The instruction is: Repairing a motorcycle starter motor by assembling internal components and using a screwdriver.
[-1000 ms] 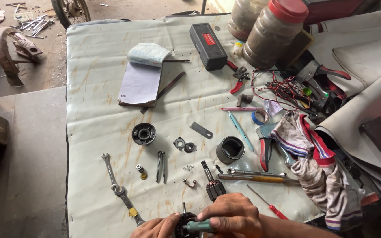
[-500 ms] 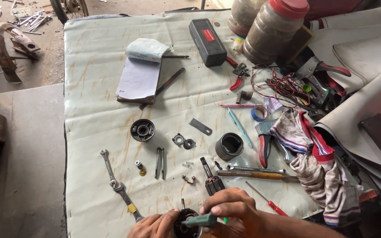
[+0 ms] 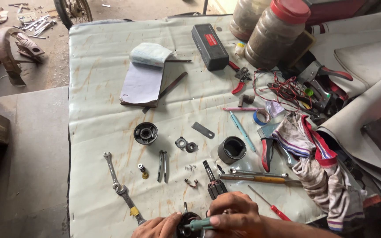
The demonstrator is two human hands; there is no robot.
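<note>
So the counter (image 3: 93, 79) is covered in a pale, rust-stained sheet and it's pretty much a full teardown spread. Biggest stuff sits at the far end: two brown plastic jars (image 3: 276, 31), one with a red lid, and a black case (image 3: 209, 46) just left of them. A striped rag (image 3: 309, 150) is bunched up on the right side, touching a tangle of red wires (image 3: 283, 90). There's a small notepad (image 3: 143, 77) lying open toward the far left.

Middle of the counter: a black cylindrical housing (image 3: 232, 149) standing upright, a round black end cap (image 3: 146, 132) well off to its left, red-handled pliers (image 3: 267, 152) just right of the housing, and a wrench (image 3: 117, 185) lying diagonally near the left edge. A yellow-handled screwdriver (image 3: 256, 178) lies flat right above the hands, with a motor armature (image 3: 214, 185) beside it.

Down at the near edge, both hands are on a small dark round motor part (image 3: 188, 222). Left hand (image 3: 155, 228) has its grip wrapped on the part from the left, steadying it. Right hand (image 3: 234, 216) has its grip clamped on a green-handled tool (image 3: 199, 224), with the tip pointing into the part. The lower half of the part is cut off by the frame, so I can't tell much more about it.
</note>
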